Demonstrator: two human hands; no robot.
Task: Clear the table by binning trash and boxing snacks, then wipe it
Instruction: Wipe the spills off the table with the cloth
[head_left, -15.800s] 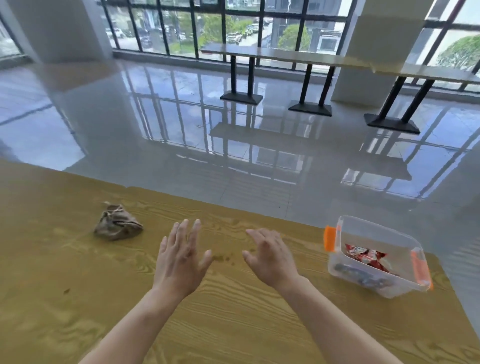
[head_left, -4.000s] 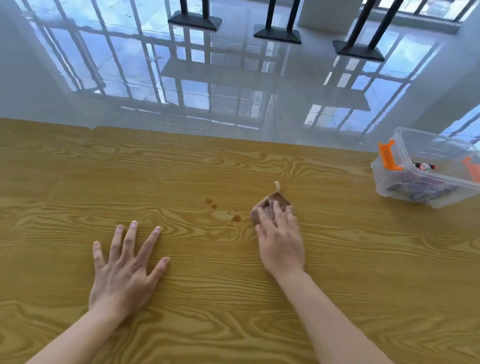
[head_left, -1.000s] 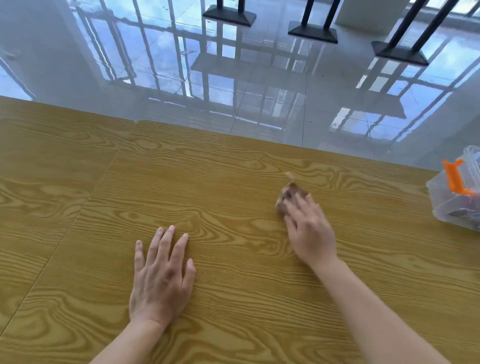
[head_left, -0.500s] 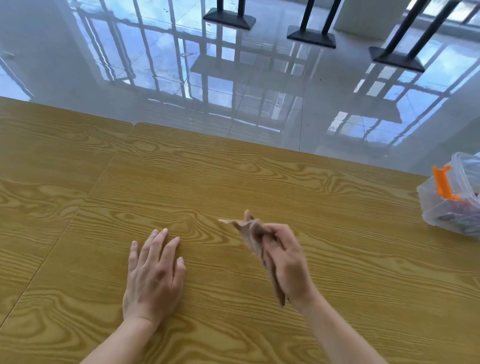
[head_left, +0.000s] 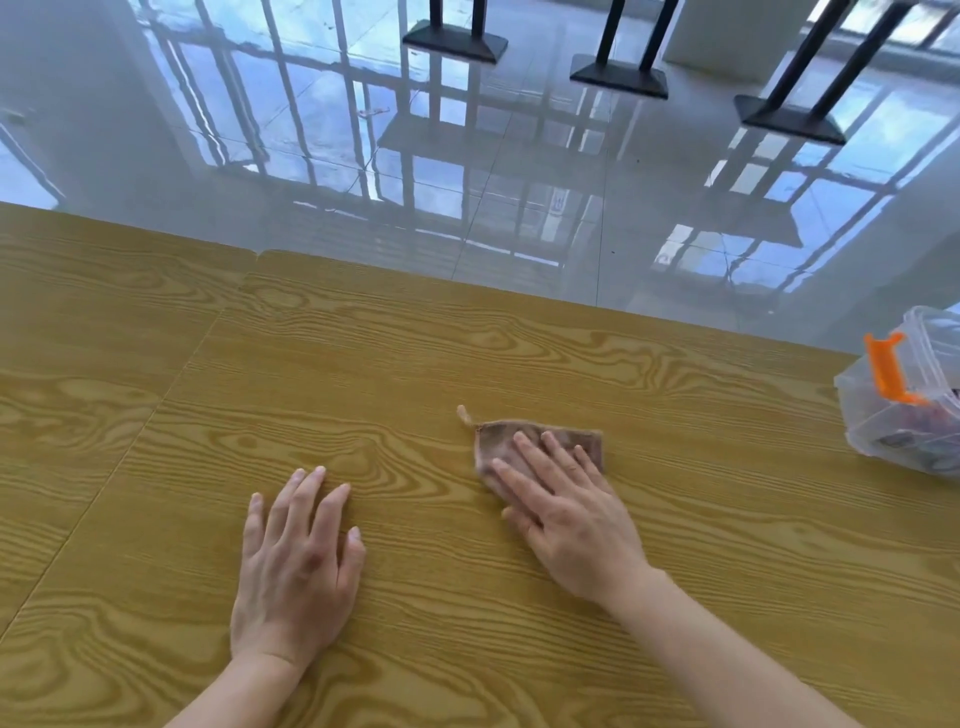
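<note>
A small brown cloth (head_left: 584, 440) with a hanging loop lies spread flat on the wood-grain table (head_left: 415, 353), right of centre. My right hand (head_left: 566, 514) rests flat on top of it, fingers stretched out and pressing it to the surface; its near part is hidden under my palm. My left hand (head_left: 298, 566) lies palm down on the bare table to the left, holding nothing. A clear plastic box (head_left: 878, 436) with an orange latch (head_left: 885, 374) stands at the right edge, cut off by the frame, with snack packets dimly visible inside.
The table's far edge runs across the middle of the view, with glossy floor tiles beyond it. Black table bases (head_left: 618, 78) stand far off on the floor. A seam between two tabletops (head_left: 171, 384) runs diagonally at the left.
Half a second ago my right hand held the cloth bunched up above the table; now the cloth is laid out flat under my palm. The stains seen earlier no longer show. My left hand stayed put.
</note>
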